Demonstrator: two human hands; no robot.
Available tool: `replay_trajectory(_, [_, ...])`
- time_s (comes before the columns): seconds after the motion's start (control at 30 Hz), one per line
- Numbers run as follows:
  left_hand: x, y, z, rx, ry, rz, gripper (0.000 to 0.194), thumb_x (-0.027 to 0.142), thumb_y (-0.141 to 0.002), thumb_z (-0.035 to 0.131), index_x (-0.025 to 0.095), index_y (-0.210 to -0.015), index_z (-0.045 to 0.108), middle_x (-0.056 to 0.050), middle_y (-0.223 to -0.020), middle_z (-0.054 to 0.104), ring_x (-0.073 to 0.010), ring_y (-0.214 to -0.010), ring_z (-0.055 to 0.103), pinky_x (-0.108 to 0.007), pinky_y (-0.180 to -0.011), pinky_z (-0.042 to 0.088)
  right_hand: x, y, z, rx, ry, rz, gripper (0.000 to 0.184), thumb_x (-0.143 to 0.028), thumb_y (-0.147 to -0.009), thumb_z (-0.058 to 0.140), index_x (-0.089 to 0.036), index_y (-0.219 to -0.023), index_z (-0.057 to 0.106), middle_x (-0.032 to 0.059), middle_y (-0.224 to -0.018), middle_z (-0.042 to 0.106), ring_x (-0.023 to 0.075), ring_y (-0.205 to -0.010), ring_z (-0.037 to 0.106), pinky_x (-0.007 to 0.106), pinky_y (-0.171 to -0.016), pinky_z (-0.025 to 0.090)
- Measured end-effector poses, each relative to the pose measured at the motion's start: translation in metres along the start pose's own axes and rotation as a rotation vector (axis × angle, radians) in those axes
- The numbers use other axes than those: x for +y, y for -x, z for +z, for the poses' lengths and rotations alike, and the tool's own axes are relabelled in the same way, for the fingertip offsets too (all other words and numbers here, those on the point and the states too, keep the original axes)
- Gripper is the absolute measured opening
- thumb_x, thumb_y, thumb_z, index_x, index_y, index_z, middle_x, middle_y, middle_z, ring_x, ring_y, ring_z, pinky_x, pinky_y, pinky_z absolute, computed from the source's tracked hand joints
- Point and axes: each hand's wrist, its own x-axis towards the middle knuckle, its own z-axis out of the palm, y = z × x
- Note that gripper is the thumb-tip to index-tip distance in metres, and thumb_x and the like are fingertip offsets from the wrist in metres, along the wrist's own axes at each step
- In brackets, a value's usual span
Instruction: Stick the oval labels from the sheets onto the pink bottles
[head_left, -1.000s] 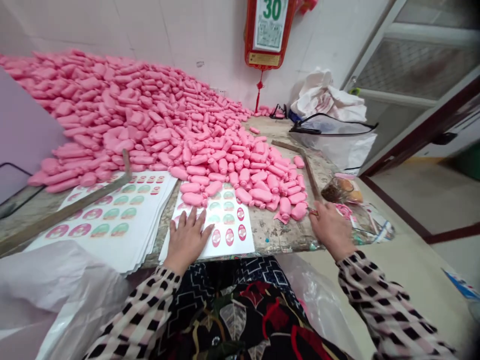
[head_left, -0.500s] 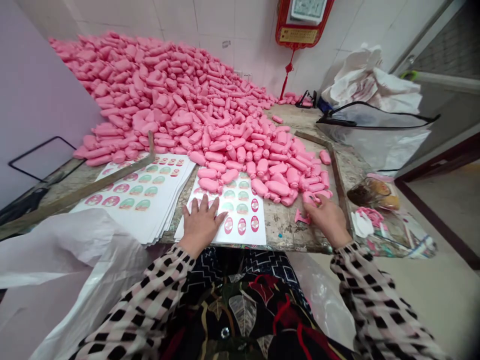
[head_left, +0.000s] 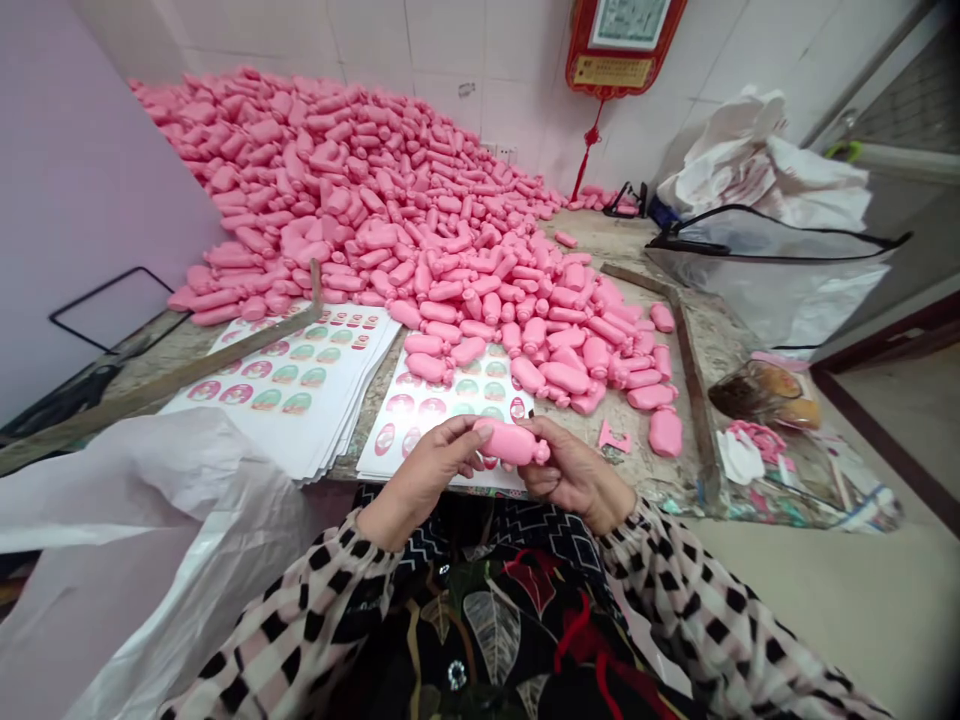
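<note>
Above the front edge of the table, a small pink plastic bottle [head_left: 510, 442] lies sideways between my two hands, its narrow neck pointing right. My left hand [head_left: 435, 465] is closed on the bottle's base end, the thumb along the top. The fingers of my right hand [head_left: 574, 470] are closed round the neck end, and some fingertips are hidden behind it. Beneath them lies a sheet of stickers [head_left: 397, 425] with pink and green oval labels, partly covered by my hands and by loose bottles.
A large heap of pink bottles [head_left: 360, 200] rises against the wall. On the left, a wooden strip [head_left: 225, 355] lies across a stack of sticker sheets [head_left: 330, 425]. One bottle [head_left: 665, 432] and a small pink piece [head_left: 615, 438] rest at right, near another wooden strip [head_left: 694, 400].
My left hand has lifted off the sticker sheet and now grips a bottle. My right hand has moved left to that bottle, leaving another bottle at the right of the heap.
</note>
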Motion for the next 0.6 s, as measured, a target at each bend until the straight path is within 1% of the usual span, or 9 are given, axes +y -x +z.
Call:
replay_trajectory(0.1, [-0.006,0.003,-0.007,0.004,0.121,-0.027,0.029,0.038,-0.071,0.065,0.014,-0.086,0.059,0.002,-0.068,0.056,-0.0055,-0.054,0.05,-0.019,-0.054,0.038,0.003,0.0,0.004,0.046,0.039,-0.01,0.034,-0.045,-0.076,0.055,-0.018,-0.062,0.04,-0.0074,-0.041,0.045,0.0004,-0.03,0.018,0.013,-0.031,0.008])
replay_trajectory(0.17, [-0.01,0.004,-0.011,0.029,0.176,-0.047,0.028,0.037,-0.071,0.066,0.015,-0.085,0.057,0.002,-0.068,0.058,-0.0057,-0.053,0.051,-0.02,-0.055,0.039,0.006,0.003,0.004,0.098,0.102,-0.11,0.037,-0.051,-0.076,0.054,-0.018,-0.064,0.042,-0.0061,-0.045,0.05,0.0001,-0.03,0.016,0.014,-0.032,0.006])
replay_trajectory(0.23, [-0.014,0.005,-0.012,0.044,0.201,-0.071,0.028,0.037,-0.071,0.065,0.015,-0.085,0.054,0.001,-0.068,0.06,-0.0064,-0.052,0.052,-0.02,-0.055,0.04,0.007,0.007,0.003,0.15,0.215,-0.251,0.034,-0.05,-0.075,0.056,-0.017,-0.072,0.048,-0.004,-0.054,0.056,-0.0001,-0.031,0.015,0.015,-0.033,0.006])
replay_trajectory(0.3, [-0.016,0.007,-0.011,0.042,0.208,-0.084,0.027,0.036,-0.072,0.065,0.016,-0.084,0.052,0.001,-0.068,0.061,-0.0072,-0.053,0.054,-0.02,-0.054,0.041,0.008,0.01,0.002,0.203,0.345,-0.386,0.03,-0.045,-0.075,0.059,-0.017,-0.08,0.053,-0.0033,-0.061,0.059,0.0004,-0.033,0.019,0.016,-0.033,0.01])
replay_trajectory(0.37, [-0.016,0.009,-0.01,0.021,0.208,-0.113,0.027,0.034,-0.072,0.065,0.017,-0.084,0.049,0.001,-0.066,0.061,-0.0084,-0.053,0.056,-0.021,-0.054,0.041,0.007,0.011,0.001,0.234,0.474,-0.491,0.027,-0.043,-0.076,0.059,-0.017,-0.082,0.056,-0.0035,-0.061,0.057,0.0023,-0.038,0.028,0.016,-0.037,0.02])
replay_trajectory(0.4, [-0.015,0.01,-0.01,-0.005,0.206,-0.142,0.027,0.033,-0.071,0.065,0.017,-0.084,0.047,0.001,-0.065,0.061,-0.0093,-0.053,0.057,-0.021,-0.054,0.042,0.007,0.011,0.001,0.237,0.542,-0.533,0.026,-0.042,-0.077,0.058,-0.017,-0.082,0.058,-0.0034,-0.06,0.055,0.0038,-0.042,0.034,0.017,-0.041,0.026])
replay_trajectory(0.47, [-0.015,0.013,-0.008,-0.105,0.192,-0.222,0.028,0.032,-0.071,0.065,0.017,-0.086,0.047,-0.001,-0.065,0.062,-0.0116,-0.054,0.059,-0.022,-0.053,0.043,0.007,0.009,0.004,0.202,0.693,-0.575,0.027,-0.042,-0.079,0.056,-0.016,-0.081,0.06,-0.0029,-0.06,0.054,0.0072,-0.053,0.045,0.019,-0.053,0.036])
replay_trajectory(0.53, [-0.015,0.017,-0.006,-0.232,0.159,-0.296,0.03,0.032,-0.071,0.064,0.016,-0.091,0.048,-0.004,-0.068,0.064,-0.0135,-0.055,0.061,-0.023,-0.052,0.044,0.008,0.006,0.008,0.105,0.855,-0.549,0.029,-0.043,-0.08,0.054,-0.016,-0.085,0.061,-0.0018,-0.064,0.055,0.0096,-0.061,0.049,0.022,-0.06,0.04])
replay_trajectory(0.6, [-0.017,0.019,-0.004,-0.311,0.121,-0.344,0.032,0.033,-0.072,0.062,0.015,-0.094,0.049,-0.006,-0.07,0.065,-0.0144,-0.054,0.061,-0.023,-0.049,0.044,0.005,0.003,0.01,0.013,1.04,-0.495,0.032,-0.045,-0.082,0.049,-0.016,-0.088,0.062,-0.0004,-0.07,0.057,0.011,-0.064,0.051,0.023,-0.061,0.041])
